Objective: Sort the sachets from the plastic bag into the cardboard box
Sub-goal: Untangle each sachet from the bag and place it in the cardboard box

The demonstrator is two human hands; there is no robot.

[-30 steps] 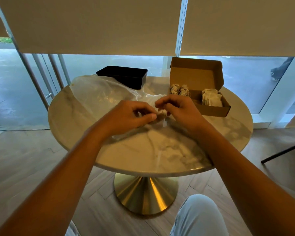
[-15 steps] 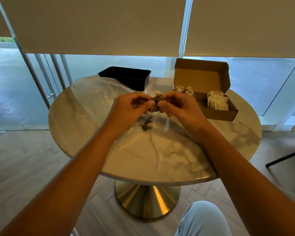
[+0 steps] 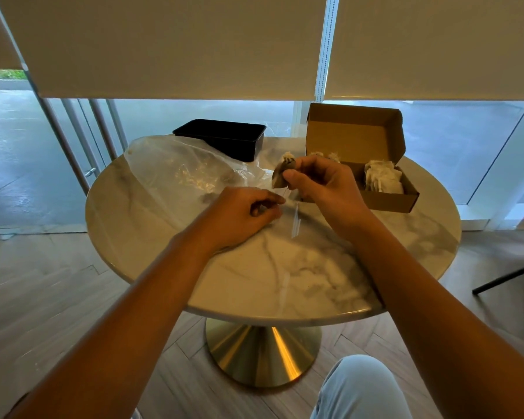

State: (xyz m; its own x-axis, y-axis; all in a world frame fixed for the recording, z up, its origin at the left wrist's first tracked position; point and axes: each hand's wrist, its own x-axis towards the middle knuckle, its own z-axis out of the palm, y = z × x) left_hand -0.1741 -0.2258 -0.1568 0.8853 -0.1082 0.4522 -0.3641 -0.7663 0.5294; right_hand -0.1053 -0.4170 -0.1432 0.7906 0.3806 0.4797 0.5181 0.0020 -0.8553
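My right hand (image 3: 321, 182) pinches a small brownish sachet (image 3: 280, 173) above the round marble table, just left of the open cardboard box (image 3: 387, 198). The box holds pale sachets (image 3: 381, 179) in its right part and a few more at its back left (image 3: 327, 155). My left hand (image 3: 245, 213) rests low on the table with curled fingers pinching the edge of the clear plastic bag (image 3: 176, 173), which lies crumpled across the table's left half. What remains inside the bag is hard to make out.
A black plastic tray (image 3: 224, 137) stands at the table's back, behind the bag. The marble table edge (image 3: 285, 316) curves close in front of me on a gold pedestal (image 3: 260, 355). Windows with lowered blinds lie behind. A dark chair leg (image 3: 508, 276) shows at the right.
My hands have separated. The right hand lifted the sachet up and to the right, toward the box. The left hand dropped back down to the bag on the table.
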